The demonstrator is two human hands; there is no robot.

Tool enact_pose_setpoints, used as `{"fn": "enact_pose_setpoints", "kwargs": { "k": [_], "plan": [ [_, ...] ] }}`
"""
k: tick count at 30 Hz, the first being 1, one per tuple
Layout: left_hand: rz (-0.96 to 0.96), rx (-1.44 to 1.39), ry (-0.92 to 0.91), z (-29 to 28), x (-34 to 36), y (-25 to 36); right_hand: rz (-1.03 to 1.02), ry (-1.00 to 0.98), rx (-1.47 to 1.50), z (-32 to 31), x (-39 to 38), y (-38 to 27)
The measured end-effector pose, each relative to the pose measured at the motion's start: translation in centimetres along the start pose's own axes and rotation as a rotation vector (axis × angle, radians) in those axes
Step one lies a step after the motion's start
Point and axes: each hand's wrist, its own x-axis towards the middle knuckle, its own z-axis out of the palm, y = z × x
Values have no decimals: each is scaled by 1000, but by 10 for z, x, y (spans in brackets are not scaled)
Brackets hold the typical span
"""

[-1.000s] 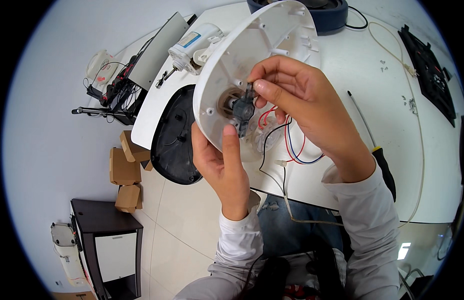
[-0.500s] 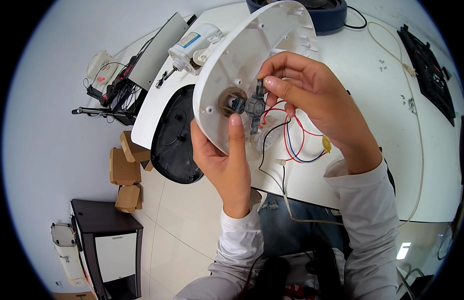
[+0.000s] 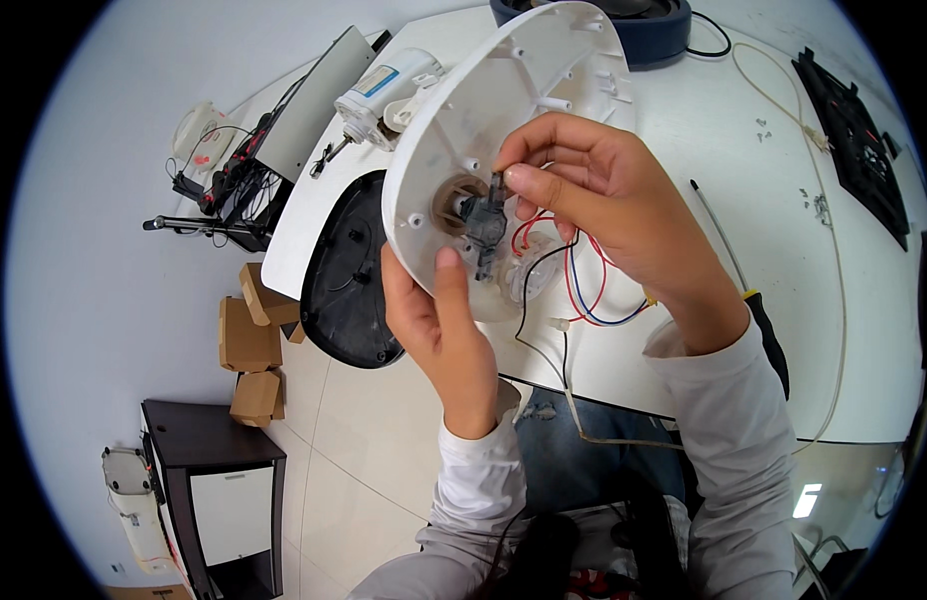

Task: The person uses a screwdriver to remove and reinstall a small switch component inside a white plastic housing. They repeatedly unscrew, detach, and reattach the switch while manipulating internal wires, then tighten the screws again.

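My left hand grips the lower edge of a large white plastic housing, which stands tilted over the table, thumb inside and fingers outside. My right hand pinches the top of a dark grey plastic part between thumb and index finger, at a ringed round opening in the housing; whether it is seated there I cannot tell. Below them, red, blue and black wires run from a clear plastic piece to a small connector.
On the white table lie a black cover, a white motor unit, a long screwdriver, loose screws, a black frame and a dark blue appliance. Cardboard boxes and a dark cabinet stand left.
My right hand and the grey part first moved right, away from the opening, then back left and slightly down toward it. My left thumb rose, then lowered again.
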Motion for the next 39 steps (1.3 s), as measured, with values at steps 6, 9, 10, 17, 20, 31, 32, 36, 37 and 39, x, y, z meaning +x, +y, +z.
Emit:
{"fn": "enact_pose_setpoints", "kwargs": {
  "k": [6,9,10,17,20,31,32,36,37,39],
  "plan": [
    [-7,-53,-25,-2,1,-1,-42,70,16,5,1,4],
    [-14,-48,-22,-4,0,0,-44,106,25,10,1,4],
    [-15,-49,-22,-4,0,-1,-56,122,18,12,1,5],
    [9,-48,-23,-2,0,-1,-240,213,-64,18,7,18],
    [64,83,-39,-1,2,-2,-211,221,-44,19,5,17],
    [-8,65,52,6,6,0,-228,251,-26,22,6,15],
    [-32,64,49,4,6,0,-227,257,-28,22,5,15],
    [18,88,56,4,7,-1,-198,245,-19,22,6,15],
    [34,100,55,4,7,0,-191,251,-32,23,6,14],
    [54,120,41,4,9,0,-191,259,-40,24,6,14]
  ]
}}
